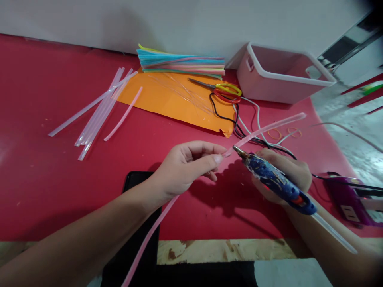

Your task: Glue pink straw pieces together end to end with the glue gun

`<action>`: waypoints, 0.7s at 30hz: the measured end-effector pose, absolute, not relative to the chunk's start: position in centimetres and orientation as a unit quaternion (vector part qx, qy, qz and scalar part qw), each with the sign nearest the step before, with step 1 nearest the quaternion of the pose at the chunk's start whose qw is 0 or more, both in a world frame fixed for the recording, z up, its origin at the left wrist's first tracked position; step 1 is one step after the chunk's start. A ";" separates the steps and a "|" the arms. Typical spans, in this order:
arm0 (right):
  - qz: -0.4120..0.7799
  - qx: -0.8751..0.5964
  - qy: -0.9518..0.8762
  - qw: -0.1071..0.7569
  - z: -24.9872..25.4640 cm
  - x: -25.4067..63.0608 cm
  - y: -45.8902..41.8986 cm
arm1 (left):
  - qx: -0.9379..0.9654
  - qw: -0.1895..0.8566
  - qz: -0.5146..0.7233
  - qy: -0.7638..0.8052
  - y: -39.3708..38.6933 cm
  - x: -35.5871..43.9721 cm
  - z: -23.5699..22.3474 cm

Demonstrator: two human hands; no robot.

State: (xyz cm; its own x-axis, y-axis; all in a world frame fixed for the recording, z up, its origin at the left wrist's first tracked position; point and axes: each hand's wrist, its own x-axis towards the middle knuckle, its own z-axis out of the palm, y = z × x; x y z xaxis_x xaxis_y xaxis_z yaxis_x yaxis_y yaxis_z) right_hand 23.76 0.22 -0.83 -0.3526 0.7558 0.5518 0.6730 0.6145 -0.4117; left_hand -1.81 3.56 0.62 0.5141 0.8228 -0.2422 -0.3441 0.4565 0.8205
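Note:
Between its thumb and fingers, my left hand pinches a long pink pipe cleaner. One end rises to the right past the hand; the other hangs down toward the bottom edge. My right hand is wrapped round a blue hot glue gun, its surface worn and smeared. The metal nozzle points left, at or very close to the pipe cleaner just beyond my left fingertips; whether they touch I cannot tell. A clear glue stick sticks out of the gun's back end.
Several clear glue sticks and a short pink pipe cleaner lie left. Behind are an orange envelope, scissors, a pipe cleaner bundle and a pink bin. Cables lead toward a purple power strip. A black flat object lies below my left arm.

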 end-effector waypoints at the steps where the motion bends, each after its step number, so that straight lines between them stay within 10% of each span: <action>1: 0.054 -0.432 -0.821 0.369 -0.8 23.8 0.2 | 0.367 0.788 0.372 0.325 3.6 -1.8 0.7; 21: 0.033 -0.452 -0.817 0.358 -0.8 23.8 0.2 | 0.371 0.786 0.368 0.332 3.6 -1.8 0.5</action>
